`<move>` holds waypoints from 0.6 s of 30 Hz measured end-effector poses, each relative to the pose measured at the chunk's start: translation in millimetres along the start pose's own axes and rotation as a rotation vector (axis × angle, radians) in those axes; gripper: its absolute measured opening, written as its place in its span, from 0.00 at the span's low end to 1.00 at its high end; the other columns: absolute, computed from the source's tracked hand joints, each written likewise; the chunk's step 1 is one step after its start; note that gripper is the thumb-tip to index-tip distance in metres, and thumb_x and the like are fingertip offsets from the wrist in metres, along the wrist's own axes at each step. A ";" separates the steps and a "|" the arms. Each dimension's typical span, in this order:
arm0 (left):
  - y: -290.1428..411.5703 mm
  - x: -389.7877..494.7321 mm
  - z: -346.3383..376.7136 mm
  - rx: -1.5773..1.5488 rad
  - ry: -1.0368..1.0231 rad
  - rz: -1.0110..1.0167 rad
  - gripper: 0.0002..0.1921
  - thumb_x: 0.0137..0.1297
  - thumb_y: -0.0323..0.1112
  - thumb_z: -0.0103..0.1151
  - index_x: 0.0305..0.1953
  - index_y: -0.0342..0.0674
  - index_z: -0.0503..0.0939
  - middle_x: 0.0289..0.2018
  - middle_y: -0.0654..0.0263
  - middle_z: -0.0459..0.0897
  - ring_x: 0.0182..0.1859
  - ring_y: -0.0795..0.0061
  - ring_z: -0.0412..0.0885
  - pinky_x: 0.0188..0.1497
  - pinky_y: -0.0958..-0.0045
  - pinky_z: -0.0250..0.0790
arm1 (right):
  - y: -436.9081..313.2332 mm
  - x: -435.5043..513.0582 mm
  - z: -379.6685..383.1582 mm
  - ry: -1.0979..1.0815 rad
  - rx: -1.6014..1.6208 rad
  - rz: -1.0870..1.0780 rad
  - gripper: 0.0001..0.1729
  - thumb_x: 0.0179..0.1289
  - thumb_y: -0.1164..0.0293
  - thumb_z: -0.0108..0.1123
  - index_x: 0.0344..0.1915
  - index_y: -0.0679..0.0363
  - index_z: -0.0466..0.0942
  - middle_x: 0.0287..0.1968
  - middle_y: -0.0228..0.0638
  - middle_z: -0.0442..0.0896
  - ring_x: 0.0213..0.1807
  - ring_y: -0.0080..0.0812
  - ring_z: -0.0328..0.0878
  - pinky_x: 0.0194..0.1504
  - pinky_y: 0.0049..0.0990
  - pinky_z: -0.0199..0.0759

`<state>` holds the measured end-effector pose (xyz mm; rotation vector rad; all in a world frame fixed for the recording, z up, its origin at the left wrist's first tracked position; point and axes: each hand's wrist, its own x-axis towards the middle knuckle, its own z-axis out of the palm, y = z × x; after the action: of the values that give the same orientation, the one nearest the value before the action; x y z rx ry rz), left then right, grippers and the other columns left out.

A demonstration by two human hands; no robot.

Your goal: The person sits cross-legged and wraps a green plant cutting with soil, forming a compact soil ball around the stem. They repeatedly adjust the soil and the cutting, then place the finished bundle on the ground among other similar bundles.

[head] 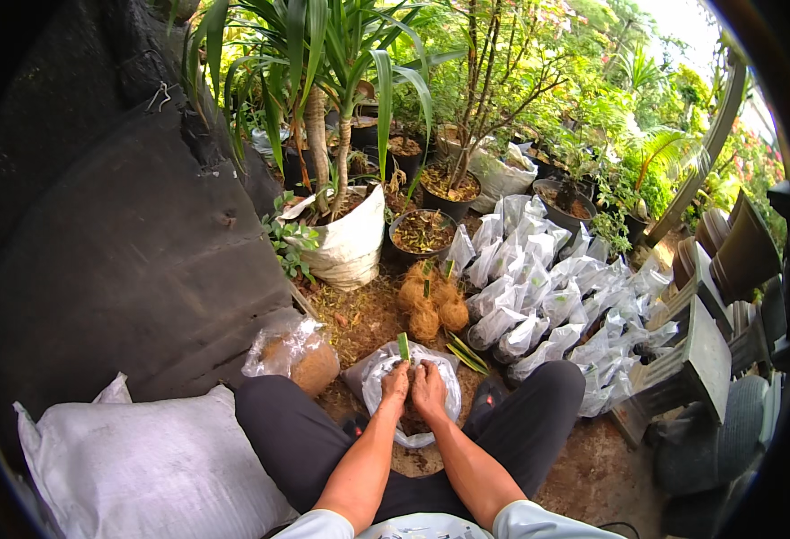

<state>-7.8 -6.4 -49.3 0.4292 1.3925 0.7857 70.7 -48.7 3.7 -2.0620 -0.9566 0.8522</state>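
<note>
My left hand [395,381] and my right hand [428,389] are close together over the mouth of a plastic bag [444,367]. Dark potting material [413,423] shows inside the bag below them. An upright green leaf cutting with paler edges [403,347] rises from the fingers of my left hand, which appears to grip its base. Beside it, my right hand has its fingers curled inward; whatever lies between the palms is hidden. Right of the bag, several cut striped leaves [467,354] lie on the ground. Beyond it stand several brown fibre balls [424,319], some with a leaf piece upright in them.
A clear bag of brown fibre [300,357] sits by my left knee, near a stuffed white sack [145,465]. Rows of plastic-bagged plants [536,296] fill the right side, bordered by stacked pots [694,357]. Potted plants [452,185] stand ahead; a dark sheet [125,269] rises at left.
</note>
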 end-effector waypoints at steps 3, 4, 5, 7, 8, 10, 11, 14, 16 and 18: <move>3.2 -3.9 1.3 -0.039 -0.003 -0.055 0.21 0.61 0.50 0.65 0.45 0.38 0.84 0.41 0.60 0.84 0.42 0.66 0.79 0.47 0.65 0.71 | -1.4 1.5 -1.9 0.016 0.213 0.064 0.25 0.74 0.54 0.47 0.55 0.62 0.78 0.51 0.51 0.84 0.55 0.53 0.79 0.60 0.44 0.65; 2.1 -2.1 1.5 -0.104 -0.031 -0.132 0.21 0.61 0.50 0.66 0.46 0.39 0.84 0.42 0.60 0.84 0.43 0.66 0.79 0.48 0.64 0.71 | -1.9 0.9 -1.9 0.011 0.169 0.032 0.25 0.73 0.54 0.48 0.54 0.62 0.79 0.52 0.51 0.83 0.56 0.52 0.78 0.61 0.44 0.63; -0.7 0.4 0.8 -0.174 -0.061 -0.214 0.21 0.61 0.50 0.66 0.46 0.40 0.84 0.42 0.60 0.84 0.44 0.66 0.79 0.49 0.63 0.71 | -2.1 0.4 -2.4 -0.026 0.108 -0.043 0.25 0.73 0.54 0.48 0.54 0.62 0.79 0.52 0.51 0.83 0.56 0.52 0.78 0.61 0.44 0.63; -5.4 10.6 -0.2 -0.373 -0.338 -0.202 0.16 0.67 0.51 0.59 0.42 0.45 0.82 0.38 0.63 0.84 0.42 0.66 0.80 0.48 0.63 0.73 | -3.2 -5.6 1.0 -0.052 -0.005 -0.169 0.25 0.73 0.54 0.48 0.54 0.62 0.79 0.52 0.50 0.82 0.57 0.52 0.77 0.62 0.44 0.63; -9.4 14.7 -0.5 -0.393 -0.297 -0.233 0.15 0.69 0.50 0.57 0.40 0.46 0.82 0.37 0.64 0.84 0.41 0.66 0.80 0.48 0.64 0.74 | -3.4 -8.1 2.0 -0.052 -0.058 -0.206 0.24 0.73 0.55 0.47 0.53 0.61 0.79 0.53 0.49 0.81 0.58 0.51 0.76 0.63 0.45 0.61; -14.3 21.1 -3.8 -0.397 -0.271 -0.253 0.14 0.70 0.49 0.55 0.38 0.46 0.82 0.36 0.65 0.83 0.39 0.67 0.80 0.46 0.64 0.75 | -3.6 -12.4 3.8 -0.040 -0.070 -0.252 0.22 0.73 0.57 0.46 0.53 0.60 0.79 0.53 0.49 0.81 0.58 0.51 0.76 0.64 0.46 0.59; -15.3 22.6 -4.3 -0.382 -0.289 -0.241 0.13 0.71 0.48 0.55 0.38 0.46 0.82 0.36 0.65 0.84 0.39 0.68 0.80 0.46 0.64 0.75 | -3.4 -14.0 4.0 -0.040 -0.084 -0.270 0.21 0.74 0.58 0.46 0.53 0.60 0.79 0.53 0.49 0.82 0.58 0.51 0.76 0.64 0.47 0.58; -11.3 18.3 -2.7 -0.321 -0.324 -0.215 0.12 0.71 0.46 0.54 0.37 0.46 0.82 0.36 0.66 0.84 0.38 0.68 0.81 0.44 0.65 0.76 | -1.7 -16.8 3.1 -0.021 0.105 -0.261 0.20 0.73 0.61 0.46 0.54 0.59 0.79 0.54 0.48 0.81 0.60 0.49 0.74 0.66 0.48 0.55; -3.5 9.6 2.6 -0.369 -0.337 -0.211 0.13 0.71 0.45 0.54 0.35 0.45 0.81 0.35 0.66 0.84 0.38 0.70 0.81 0.40 0.66 0.76 | -1.0 -13.5 2.6 0.027 0.071 -0.319 0.19 0.73 0.61 0.47 0.54 0.59 0.79 0.57 0.49 0.79 0.61 0.49 0.73 0.65 0.48 0.55; 7.3 1.6 7.3 -0.354 -0.273 -0.180 0.13 0.70 0.46 0.55 0.36 0.45 0.81 0.35 0.66 0.84 0.38 0.70 0.81 0.42 0.64 0.75 | -1.0 -8.8 5.2 0.137 -0.019 -0.295 0.20 0.73 0.60 0.47 0.54 0.60 0.78 0.62 0.48 0.74 0.64 0.50 0.71 0.65 0.47 0.55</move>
<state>-2.5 1.0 -44.2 0.1263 0.9971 0.7741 61.8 -53.8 4.1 -1.9051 -1.1593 0.5423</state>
